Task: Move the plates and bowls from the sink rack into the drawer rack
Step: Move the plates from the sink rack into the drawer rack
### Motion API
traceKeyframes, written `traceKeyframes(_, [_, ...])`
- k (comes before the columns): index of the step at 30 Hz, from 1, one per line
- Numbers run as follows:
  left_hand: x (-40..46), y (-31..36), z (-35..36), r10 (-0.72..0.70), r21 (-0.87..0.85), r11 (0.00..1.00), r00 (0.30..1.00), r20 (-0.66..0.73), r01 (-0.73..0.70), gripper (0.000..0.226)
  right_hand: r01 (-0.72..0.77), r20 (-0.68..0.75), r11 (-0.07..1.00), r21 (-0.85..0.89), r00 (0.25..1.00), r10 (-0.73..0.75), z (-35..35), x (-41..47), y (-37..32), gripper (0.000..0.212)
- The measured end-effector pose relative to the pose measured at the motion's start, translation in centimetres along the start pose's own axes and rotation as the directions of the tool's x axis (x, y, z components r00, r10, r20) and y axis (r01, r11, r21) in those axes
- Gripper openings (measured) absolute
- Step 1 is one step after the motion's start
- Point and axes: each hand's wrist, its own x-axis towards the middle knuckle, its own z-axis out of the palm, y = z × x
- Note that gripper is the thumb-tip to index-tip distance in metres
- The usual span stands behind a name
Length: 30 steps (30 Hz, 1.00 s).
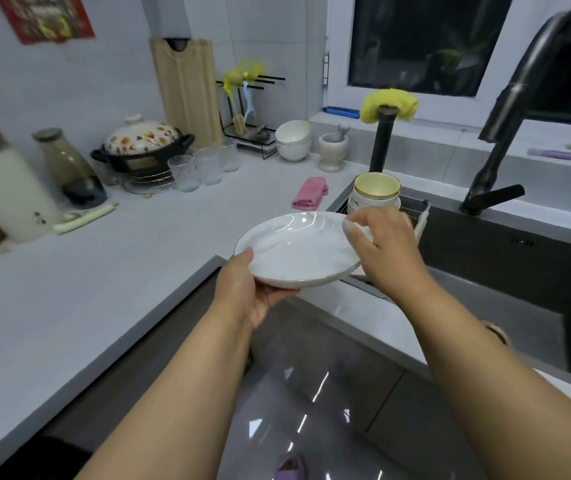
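Above the counter edge, the shallow white gold-rimmed ceramic plate [298,249] lies nearly flat, left hand [242,289] gripping its seven-o'clock rim, right hand [384,251] pinching three o'clock, stacked cream bowls [376,194] behind at one o'clock.

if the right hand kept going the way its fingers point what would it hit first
Probably the stack of bowls in the sink rack, just beyond the right hand, which pinches the plate. Depth is hard to judge.
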Motion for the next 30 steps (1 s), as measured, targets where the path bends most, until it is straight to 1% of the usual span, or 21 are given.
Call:
traceKeyframes(3, [-2.4,0.9,-2.3,0.082,-0.014,0.996,0.996,-0.041,-0.082,0.028,-0.092,-0.053,0.983,0.158,0.993,0.101,1.3,-0.7,-1.8,0.031])
traceKeyframes(4, [-3.1,1.2,-3.1,0.098,-0.027,0.995,0.994,-0.057,-0.100,0.030,-0.136,-0.030,0.965,0.226,0.989,0.147,1.6,-1.0,-2.5,0.033])
traceKeyframes(5, [-3.8,1.5,-3.8,0.108,-0.044,0.993,0.991,-0.078,-0.112,0.030,-0.196,0.023,0.931,0.308,0.980,0.199,2.0,-1.2,-3.1,0.037])
traceKeyframes(6, [-4.5,1.7,-4.6,0.116,-0.056,0.991,0.988,-0.106,-0.122,0.031,-0.268,0.110,0.879,0.394,0.963,0.245,2.4,-1.6,-3.9,0.041])
traceKeyframes(7, [-5.2,1.8,-5.3,0.124,-0.065,0.989,0.983,-0.133,-0.134,0.030,-0.346,0.213,0.806,0.481,0.937,0.276,2.8,-2.0,-4.6,0.039])
traceKeyframes(9, [-6.5,2.0,-6.7,0.144,-0.077,0.984,0.973,-0.178,-0.159,0.030,-0.481,0.410,0.613,0.627,0.873,0.267,3.4,-2.9,-6.4,0.023])
traceKeyframes(10, [-7.1,2.1,-7.4,0.156,-0.079,0.982,0.969,-0.191,-0.174,0.030,-0.531,0.477,0.524,0.666,0.843,0.248,3.7,-3.4,-7.3,0.019])
traceKeyframes(11, [-7.7,2.2,-8.2,0.171,-0.075,0.979,0.965,-0.201,-0.189,0.030,-0.566,0.525,0.456,0.687,0.820,0.228,4.0,-3.9,-8.1,0.020])
traceKeyframes(13, [-8.9,2.4,-9.9,0.199,-0.064,0.974,0.953,-0.228,-0.219,0.030,-0.604,0.579,0.382,0.699,0.792,0.194,4.7,-4.8,-9.6,0.024])
traceKeyframes(15, [-10.0,2.7,-11.8,0.209,-0.064,0.970,0.942,-0.263,-0.233,0.030,-0.629,0.616,0.337,0.701,0.772,0.160,5.3,-5.8,-11.3,0.026])
traceKeyframes(18, [-12.2,3.2,-14.9,0.197,-0.062,0.972,0.925,-0.324,-0.229,0.031,-0.668,0.669,0.301,0.681,0.734,0.117,6.2,-7.6,-14.0,0.027])
traceKeyframes(20, [-13.8,3.3,-17.2,0.193,-0.048,0.973,0.910,-0.367,-0.226,0.032,-0.681,0.687,0.296,0.670,0.720,0.100,7.1,-9.2,-16.0,0.027])
traceKeyframes(24, [-17.6,3.2,-22.7,0.192,-0.011,0.975,0.873,-0.448,-0.221,0.032,-0.705,0.720,0.310,0.638,0.689,0.083,9.2,-13.1,-20.3,0.024])
traceKeyframes(26, [-19.9,3.0,-25.6,0.193,0.013,0.977,0.854,-0.483,-0.214,0.033,-0.716,0.739,0.334,0.613,0.669,0.077,10.3,-15.4,-22.6,0.023])
traceKeyframes(28, [-22.4,2.8,-28.7,0.182,0.035,0.981,0.831,-0.526,-0.193,0.037,-0.723,0.754,0.355,0.592,0.653,0.074,11.5,-17.9,-24.9,0.024])
traceKeyframes(30, [-25.0,2.4,-32.3,0.161,0.067,0.986,0.800,-0.578,-0.151,0.047,-0.729,0.769,0.371,0.575,0.637,0.061,12.6,-20.7,-27.3,0.021])
